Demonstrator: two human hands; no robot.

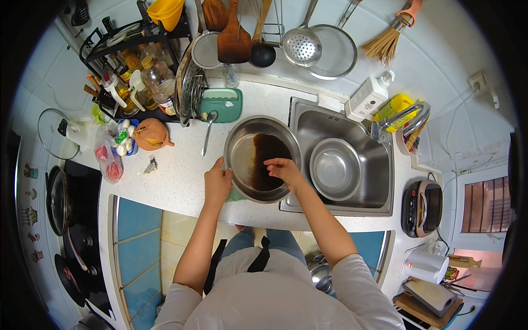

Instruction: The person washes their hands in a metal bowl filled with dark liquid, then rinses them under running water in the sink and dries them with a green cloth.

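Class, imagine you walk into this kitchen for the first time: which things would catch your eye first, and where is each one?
First, the large steel bowl at the counter's middle, tilted so dark liquid pools inside; the left hand grips its rim and the right hand reaches into it. Beside it on the right, a smaller empty metal bowl sits in the sink. Above, ladles, strainers and wooden spatulas hang on the tiled wall.

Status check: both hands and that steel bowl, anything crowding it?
Left hand grips steel bowl rim. Right hand inside, on dark contents. Spoon lies nearby, apart.
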